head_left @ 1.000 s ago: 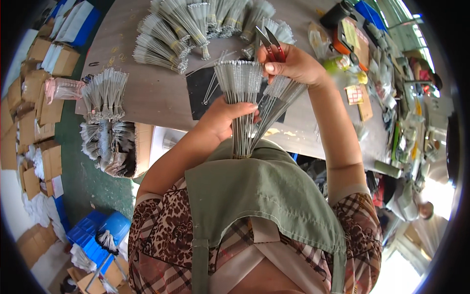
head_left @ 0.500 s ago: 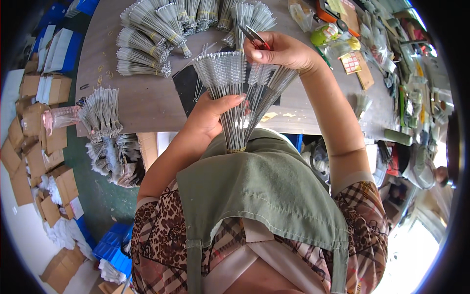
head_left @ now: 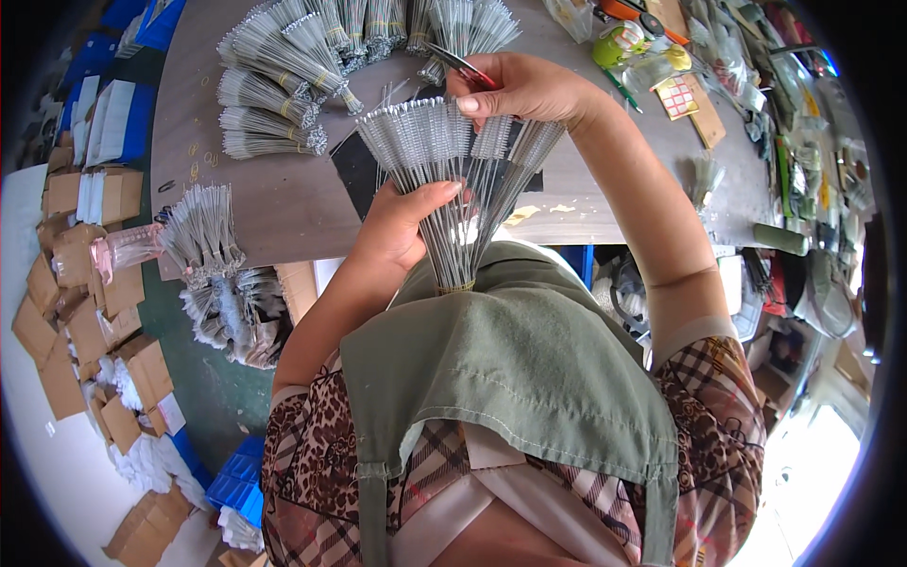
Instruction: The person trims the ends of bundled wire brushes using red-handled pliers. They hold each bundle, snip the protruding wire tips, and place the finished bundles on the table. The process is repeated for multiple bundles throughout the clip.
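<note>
A fanned bundle of thin wire brushes [head_left: 406, 142] stands upright before my apron, bristle ends up, with a yellow band [head_left: 454, 287] round its lower end. My left hand [head_left: 408, 219] is closed round the left part of the bundle, its thumb lying across the wires. At the top of the fan my right hand [head_left: 515, 87] pinches near the bristle tips with thumb and finger. Tucked in that same hand are red-handled scissors [head_left: 463, 68], their dark blades pointing up and left. The right hand's fingertips are partly hidden behind the brushes.
Banded brush bundles [head_left: 269, 94] lie across the back of the grey table [head_left: 283, 213]. A black mat [head_left: 354, 175] lies beneath the fan. More brushes [head_left: 203, 227] stand at the left edge, beside cardboard boxes [head_left: 71, 246]. Bags and tools crowd the right, near a green-and-white container [head_left: 619, 42].
My right hand has shifted slightly left and down onto the brush tips, and the scissors now tilt further left. The left hand keeps its hold. The whole view has shifted a little.
</note>
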### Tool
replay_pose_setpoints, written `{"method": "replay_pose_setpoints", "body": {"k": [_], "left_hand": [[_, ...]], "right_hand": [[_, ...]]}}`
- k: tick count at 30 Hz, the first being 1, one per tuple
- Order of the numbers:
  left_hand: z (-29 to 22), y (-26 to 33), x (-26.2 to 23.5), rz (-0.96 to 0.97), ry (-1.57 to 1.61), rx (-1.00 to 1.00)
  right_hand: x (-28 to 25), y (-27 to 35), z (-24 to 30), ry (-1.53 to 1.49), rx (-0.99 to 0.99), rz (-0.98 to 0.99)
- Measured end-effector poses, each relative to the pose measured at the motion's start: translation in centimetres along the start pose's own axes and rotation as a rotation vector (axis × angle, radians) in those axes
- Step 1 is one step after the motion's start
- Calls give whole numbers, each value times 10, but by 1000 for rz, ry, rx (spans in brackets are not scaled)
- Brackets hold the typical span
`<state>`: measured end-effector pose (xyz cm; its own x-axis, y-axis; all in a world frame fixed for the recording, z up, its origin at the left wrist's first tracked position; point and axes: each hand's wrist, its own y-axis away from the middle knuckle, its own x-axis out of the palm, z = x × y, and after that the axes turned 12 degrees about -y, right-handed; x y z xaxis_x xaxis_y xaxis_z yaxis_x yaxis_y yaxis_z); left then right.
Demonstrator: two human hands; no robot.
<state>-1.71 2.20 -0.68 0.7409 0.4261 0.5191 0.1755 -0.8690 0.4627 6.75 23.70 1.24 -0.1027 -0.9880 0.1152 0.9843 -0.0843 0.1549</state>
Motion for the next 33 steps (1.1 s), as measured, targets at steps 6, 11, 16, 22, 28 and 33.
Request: {"method": "replay_pose_setpoints", "body": {"k": [6,11,16,22,28,33], "left_hand": [[-2,1,4,-51,-29,39],[1,-3,-3,-40,-13,3],[1,-1,-2,-44,-11,-11],[6,-2,-3,-29,-39,-1],[8,-2,-1,-34,-22,11],[8,-2,1,-8,-42,36]], "right_hand": [[1,-2,4,-16,-7,12],[-3,0,4,-56,26,67],[1,-1,3,-22,15,10],[-3,1,-6,-21,72,2],[8,6,0,-134,-62,35],[-4,4,-10,-194,-91,133]]}}
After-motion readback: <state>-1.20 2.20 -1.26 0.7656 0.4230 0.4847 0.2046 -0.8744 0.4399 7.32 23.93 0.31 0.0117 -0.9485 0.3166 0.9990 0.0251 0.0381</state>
